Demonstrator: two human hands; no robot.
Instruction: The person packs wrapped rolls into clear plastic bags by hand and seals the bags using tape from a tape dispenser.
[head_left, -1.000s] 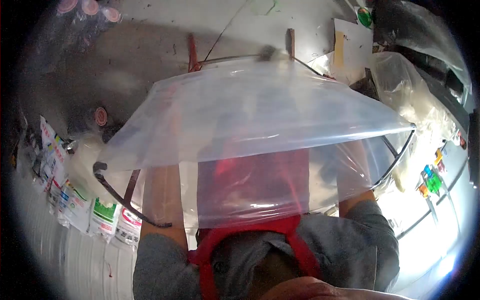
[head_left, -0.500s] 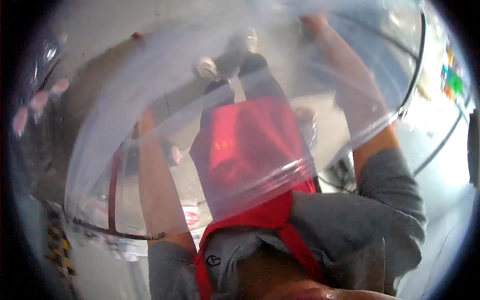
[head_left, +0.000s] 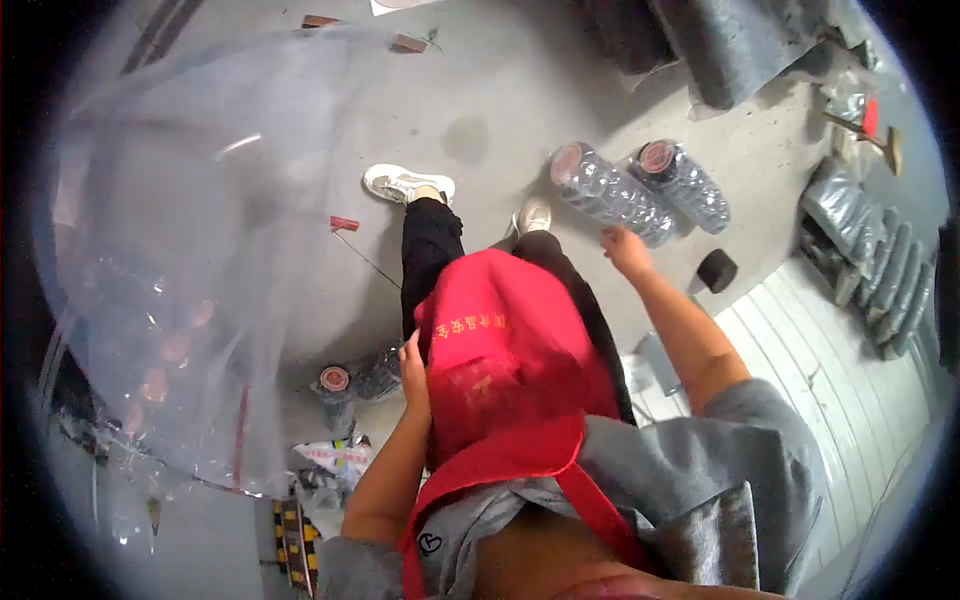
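Observation:
My left hand (head_left: 412, 372) is low beside the red apron (head_left: 500, 310), its fingers stretched along the apron's edge. No held object shows in it. My right hand (head_left: 624, 250) is out in front to the right with curled fingers and nothing visible inside. Just past it, on the floor, lie two cylindrical bundles in clear wrap, one nearer (head_left: 612, 193) and one farther (head_left: 690, 185), each with a reddish round end. A hazy, clear plastic sheet (head_left: 200, 150) spans the left of the view, apart from both hands.
A short black cylinder (head_left: 717, 270) stands on the floor right of my hand. Several wrapped bundles (head_left: 885, 265) are stacked at the far right. Large dark wrapped pieces (head_left: 725, 45) lie at the top. More wrapped cylinders (head_left: 336, 385) stand at left, near a red strip (head_left: 344, 223).
Both arms have come down from being stretched forward behind the plastic sheet. The sheet has shifted left, off the middle of the view. The wrapped bundles now show clearly.

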